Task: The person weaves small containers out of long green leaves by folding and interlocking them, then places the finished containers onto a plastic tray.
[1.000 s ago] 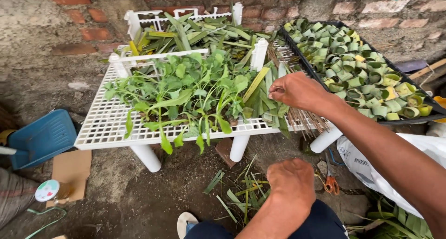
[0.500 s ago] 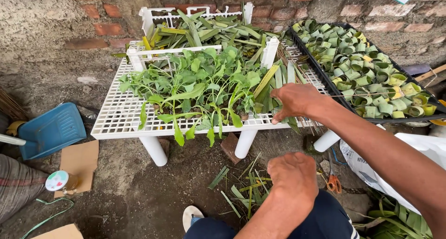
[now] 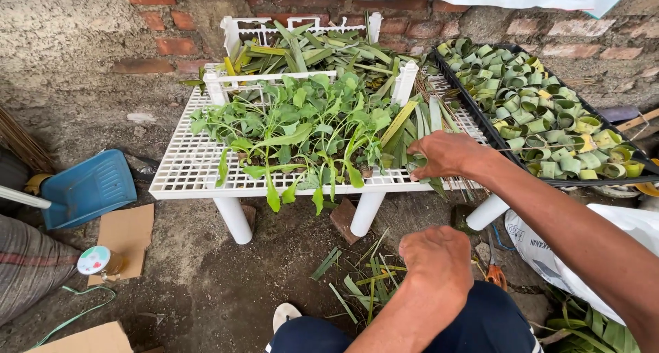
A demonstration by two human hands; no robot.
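Right hand [image 3: 445,154] out over the near edge of the white slatted rack [image 3: 180,179], fingers curled down into the long leaf strips [image 3: 424,123] lying there — pinched on one or more of them, it seems, though the fingertips sit hidden under the knuckles and the grip cannot be told for sure. Strips fanned flat across the right part of the rack, directly under and just beyond that hand, running away toward the brick wall [image 3: 171,44]. Just left of the hand, touching the strips, a heap of green seedlings [image 3: 302,130] with roots and drooping leaves, some hanging over the rack's front edge. Behind the seedlings, inside the rack's raised rail, a further pile of long cut leaves [image 3: 322,51]. Left hand [image 3: 436,260] lower and nearer, closed loosely into a fist above the knee, well apart from the rack; nothing seen inside it — back of the hand toward the camera. On the ground between rack legs and knee, scattered leaf trimmings [image 3: 364,284]. To the right, just beside the strips, a black tray [image 3: 480,123] packed with small rolled leaf cups [image 3: 549,120]. Farther left on the dirt: a blue dustpan [image 3: 89,188], a piece of cardboard [image 3: 127,233], a small round tin [image 3: 96,260]. At lower right, a white plastic sack [image 3: 583,257].
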